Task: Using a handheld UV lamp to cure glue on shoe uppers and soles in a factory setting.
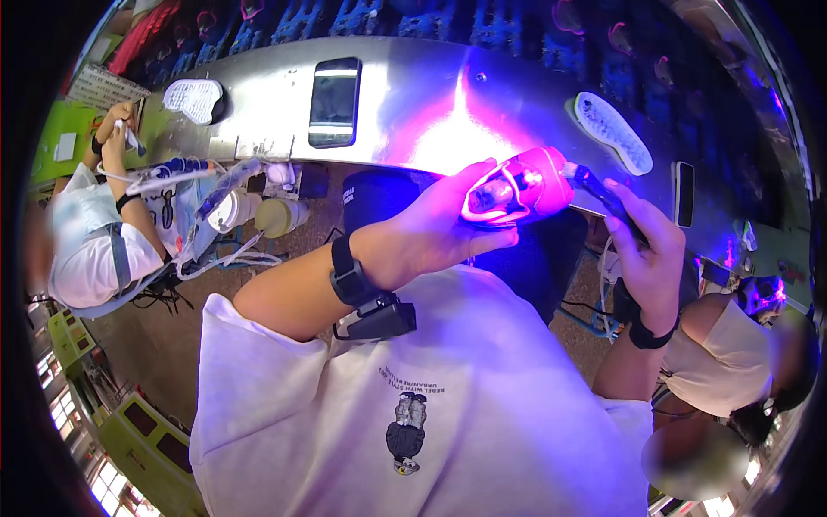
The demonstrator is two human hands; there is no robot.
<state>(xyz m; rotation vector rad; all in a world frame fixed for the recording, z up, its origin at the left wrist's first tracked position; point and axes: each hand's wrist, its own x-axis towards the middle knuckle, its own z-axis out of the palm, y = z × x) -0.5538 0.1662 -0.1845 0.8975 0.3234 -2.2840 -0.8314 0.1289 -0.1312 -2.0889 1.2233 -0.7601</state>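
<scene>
My left hand point(439, 220) is closed around a shoe upper point(544, 181), its opening with a pale rim facing me and its rounded end pointing right. Pink and violet light tints it, so its true colour is hard to tell. In my right hand point(650, 246) is a brush point(607, 196) with a dark handle. The brush's tip is at the rounded end of the shoe upper; whether it touches I cannot tell. Both hands are just off the near edge of a metal bench point(267, 95).
On the bench lie a phone point(334, 105), a white shoe sole point(616, 133), another sole point(191, 100) and a dark phone-like slab point(684, 195). A white tub point(234, 211) and a yellowish tub point(281, 217) stand at the left. People sit on both sides; a conveyor point(534, 30) runs behind.
</scene>
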